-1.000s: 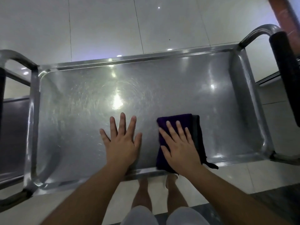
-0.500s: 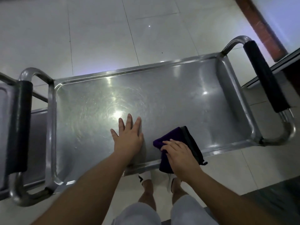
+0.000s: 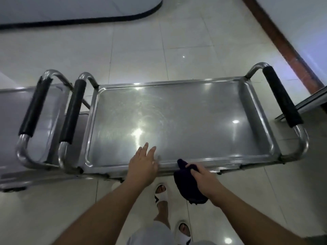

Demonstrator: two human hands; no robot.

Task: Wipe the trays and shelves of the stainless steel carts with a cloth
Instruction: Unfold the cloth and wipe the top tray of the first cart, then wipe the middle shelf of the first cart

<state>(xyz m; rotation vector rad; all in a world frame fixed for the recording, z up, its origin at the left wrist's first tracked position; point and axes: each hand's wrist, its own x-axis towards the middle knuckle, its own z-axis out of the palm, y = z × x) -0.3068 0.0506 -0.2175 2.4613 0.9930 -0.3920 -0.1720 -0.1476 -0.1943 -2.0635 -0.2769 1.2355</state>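
Note:
A stainless steel cart stands in front of me, and its top tray (image 3: 203,117) is shiny with light glare. My left hand (image 3: 143,163) rests flat on the tray's near rim, fingers apart and holding nothing. My right hand (image 3: 201,177) grips a dark purple cloth (image 3: 185,184) at the near rim. Most of the cloth hangs down off the edge in front of the cart.
A second steel cart (image 3: 10,121) stands close on the left, its black-padded handle (image 3: 34,106) beside this cart's left handle (image 3: 72,110). Another padded handle (image 3: 281,98) is at the right end. My feet in white slippers (image 3: 161,193) are on the tiled floor.
The view has pulled back from the cart. My right hand drew the cloth from the tray surface over the near rim and bunched it. My left hand slid back to the rim.

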